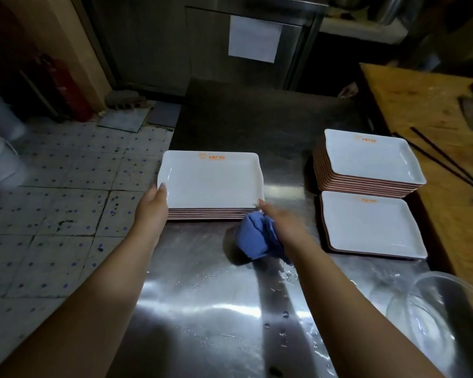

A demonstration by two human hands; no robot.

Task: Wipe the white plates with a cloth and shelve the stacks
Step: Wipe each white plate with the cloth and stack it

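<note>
Steel counter (216, 309), wet with droplets along its near half. Took the centre stack of white rectangular plates (210, 181) as my landmark; it sat at the counter's left edge, pink-brown rims showing down its near side.

My left hand (152, 205) gripped the stack's near left corner, thumb over the top rim, fingers hidden beneath. My right hand (281, 227) reached for the near right corner, forefinger touching the rim, the rest of the hand bunched around the blue cloth (257, 238), which hung just off the stack's near edge.

To the right of the stack, well apart: a taller stack (366, 162) farther back and a low stack (369, 225) nearer me. A clear plastic tub (448, 309) sat beyond those, near right.

Judgement: the centre stack looked wiped and squared, ready to lift. No shelf in sight, nothing shelved yet. Whether the two right-hand stacks were wiped, I could not tell.
</note>
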